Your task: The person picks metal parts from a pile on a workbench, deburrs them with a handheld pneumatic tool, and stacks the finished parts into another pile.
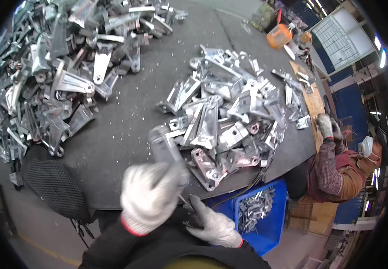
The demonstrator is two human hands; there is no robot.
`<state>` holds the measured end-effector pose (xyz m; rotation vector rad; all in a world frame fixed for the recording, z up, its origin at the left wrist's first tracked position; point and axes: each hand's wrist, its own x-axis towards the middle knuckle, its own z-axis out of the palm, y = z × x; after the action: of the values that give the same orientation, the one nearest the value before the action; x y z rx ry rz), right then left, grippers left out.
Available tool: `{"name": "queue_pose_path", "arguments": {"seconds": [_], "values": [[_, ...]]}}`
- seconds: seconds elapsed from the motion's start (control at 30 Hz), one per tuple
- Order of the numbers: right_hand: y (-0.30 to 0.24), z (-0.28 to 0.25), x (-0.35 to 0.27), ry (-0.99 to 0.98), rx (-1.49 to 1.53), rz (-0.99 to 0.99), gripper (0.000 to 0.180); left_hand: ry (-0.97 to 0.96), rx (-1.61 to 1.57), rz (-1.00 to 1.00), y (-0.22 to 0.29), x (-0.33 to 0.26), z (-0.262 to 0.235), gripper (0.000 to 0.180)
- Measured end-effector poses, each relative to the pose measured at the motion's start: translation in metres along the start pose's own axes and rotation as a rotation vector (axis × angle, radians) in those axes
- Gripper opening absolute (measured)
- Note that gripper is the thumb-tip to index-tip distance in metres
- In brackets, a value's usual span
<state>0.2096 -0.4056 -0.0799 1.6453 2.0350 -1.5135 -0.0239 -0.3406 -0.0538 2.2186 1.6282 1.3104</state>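
My left hand [151, 195], in a white knit glove with a red cuff, is closed around a grey cast-metal bracket [163, 144] and holds it over the near edge of the dark table [122, 116]. My right hand [212, 224], gloved the same way, grips a thin dark tool [186, 204] whose tip points at the underside of the bracket. Just right of the bracket lies a heap of similar shiny metal brackets [230, 112]. A larger heap of brackets [55, 67] covers the table's far left.
A blue plastic bin [265, 215] with small metal pieces stands below the table's right edge. A co-worker [342, 166] in gloves and a face mask works at the right. An orange jug [279, 36] stands far back. A black mesh object [53, 186] sits at the lower left.
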Motion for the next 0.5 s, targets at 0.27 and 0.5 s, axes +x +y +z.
{"name": "queue_pose_path", "arguments": {"seconds": [0.27,0.5], "values": [[-0.013,0.004,-0.011,0.106,-0.101,-0.070,0.098,0.122,-0.180,0.356,0.055,0.169,0.091,0.011],[-0.027,-0.020,-0.002,0.004,-0.091,0.027,0.099,0.436,0.183,0.346,-0.045,0.169,0.074,0.032]]}}
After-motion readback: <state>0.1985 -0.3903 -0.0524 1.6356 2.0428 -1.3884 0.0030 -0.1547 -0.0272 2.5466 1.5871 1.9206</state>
